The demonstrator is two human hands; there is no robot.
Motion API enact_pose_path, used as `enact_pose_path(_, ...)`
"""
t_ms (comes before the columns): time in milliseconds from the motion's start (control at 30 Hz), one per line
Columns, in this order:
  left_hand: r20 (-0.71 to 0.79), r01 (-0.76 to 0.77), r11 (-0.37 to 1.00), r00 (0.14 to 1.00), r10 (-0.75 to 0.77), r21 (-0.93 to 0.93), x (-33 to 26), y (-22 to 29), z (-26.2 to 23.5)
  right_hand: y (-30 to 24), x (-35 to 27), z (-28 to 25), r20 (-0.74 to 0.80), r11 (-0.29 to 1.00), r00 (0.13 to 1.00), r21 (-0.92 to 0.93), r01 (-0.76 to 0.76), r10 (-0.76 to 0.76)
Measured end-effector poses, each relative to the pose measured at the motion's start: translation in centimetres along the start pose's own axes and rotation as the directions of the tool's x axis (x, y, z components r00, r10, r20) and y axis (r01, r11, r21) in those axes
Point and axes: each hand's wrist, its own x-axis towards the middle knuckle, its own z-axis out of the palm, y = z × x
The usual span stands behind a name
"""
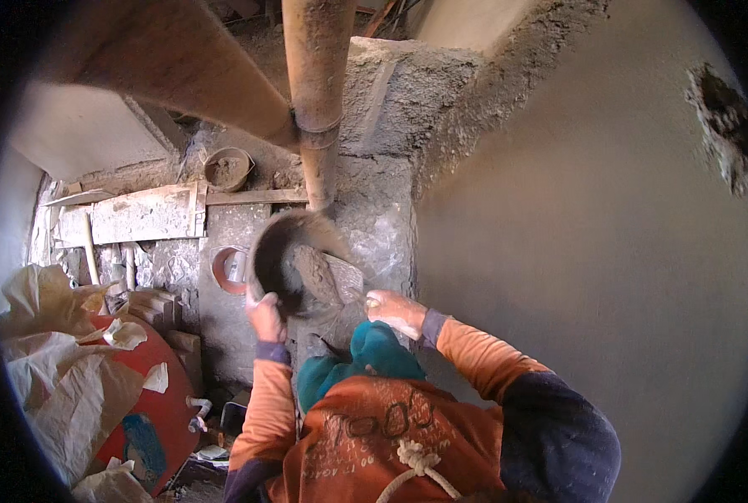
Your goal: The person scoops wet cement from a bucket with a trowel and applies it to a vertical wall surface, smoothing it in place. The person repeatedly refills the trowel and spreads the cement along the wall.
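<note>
Trowel (347,278) in right grip (395,313), extending left over bucket (271,250)

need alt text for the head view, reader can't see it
A person's left hand grips the rim of a bucket while the right hand holds a trowel with mortar at its opening. A smooth wall stands at right; crumpled sheeting lies at left.

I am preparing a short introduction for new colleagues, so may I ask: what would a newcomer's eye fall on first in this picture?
Probably the dark bucket near the middle: the left hand holds its rim, while the right hand grips a trowel bearing a lump of mortar-like mix. Next, perhaps, the thick brown poles at the top, and the ragged hole in the grey wall, upper right.
</note>
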Motion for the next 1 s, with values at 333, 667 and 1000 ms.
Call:
enact_pose_path(333,-0.391,-0.003,0.883,0.896,0.211,0.47,0.0,-3.3,-13.0,-6.0,3.4,-13.2,-0.146,0.99,0.984,-0.078,-0.117,0.105)
enact_pose_path(667,-0.717,0.361,0.837,0.696,0.051,0.41,0.5,-6.3,-23.8,-18.0,8.9,-34.6,-0.697,0.939,0.659,0.342,-0.04,0.282)
enact_pose_path(1000,-0.321,-0.005,0.991,0.946,0.048,0.134,6.6,-2.3,-7.6,-22.0,-3.7,-28.2,-0.778,0.867,0.628,0.315,0.385,0.004)
